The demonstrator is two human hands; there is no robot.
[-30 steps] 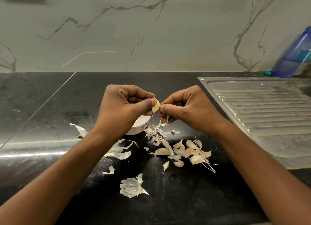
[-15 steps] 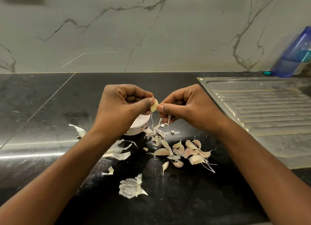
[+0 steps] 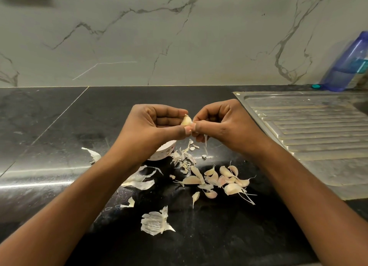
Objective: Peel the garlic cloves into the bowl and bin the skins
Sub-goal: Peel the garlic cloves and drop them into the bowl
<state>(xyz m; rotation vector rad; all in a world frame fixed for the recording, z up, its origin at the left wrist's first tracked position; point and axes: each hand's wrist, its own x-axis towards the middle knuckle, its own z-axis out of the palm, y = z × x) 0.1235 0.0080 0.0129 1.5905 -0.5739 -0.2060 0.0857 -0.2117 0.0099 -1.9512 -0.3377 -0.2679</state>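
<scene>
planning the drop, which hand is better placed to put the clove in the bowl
Left, likely: the left hand holds the clove above the bowl; the right hand only pinches skin.

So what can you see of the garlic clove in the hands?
The garlic clove is small, pale cream and teardrop-shaped, pointed tip up, its visible face smooth. The left hand pinches it between thumb and fingers above the black counter; the right hand pinches its lower end. A thin strip of skin hangs below the right hand.
</scene>
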